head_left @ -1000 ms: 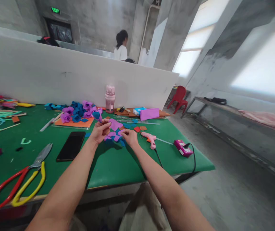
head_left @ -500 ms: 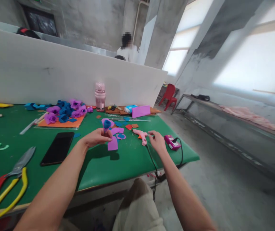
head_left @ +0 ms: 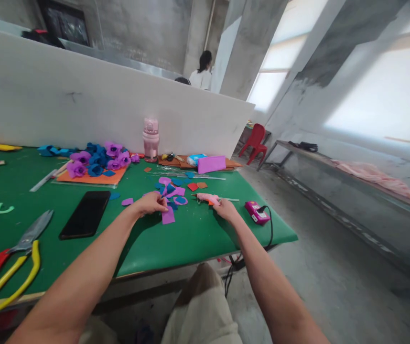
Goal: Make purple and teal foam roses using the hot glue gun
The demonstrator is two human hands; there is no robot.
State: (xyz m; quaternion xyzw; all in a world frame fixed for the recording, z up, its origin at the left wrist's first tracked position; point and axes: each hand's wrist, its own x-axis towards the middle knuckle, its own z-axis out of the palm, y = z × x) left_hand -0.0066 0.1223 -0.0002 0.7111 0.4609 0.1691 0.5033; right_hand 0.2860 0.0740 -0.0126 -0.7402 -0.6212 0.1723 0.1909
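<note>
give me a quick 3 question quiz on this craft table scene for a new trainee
1. True or false: the right hand is at the pink glue gun.
2. What lies directly left of the left hand on the green table? A) red chair B) black phone C) pink bottle
3. Name the tool with red and yellow handles at the near left edge.

Key:
1. True; the hand is at the gun's handle.
2. B, the black phone, lying flat.
3. The scissors. The left hand itself rests on purple and blue cut pieces.
</note>
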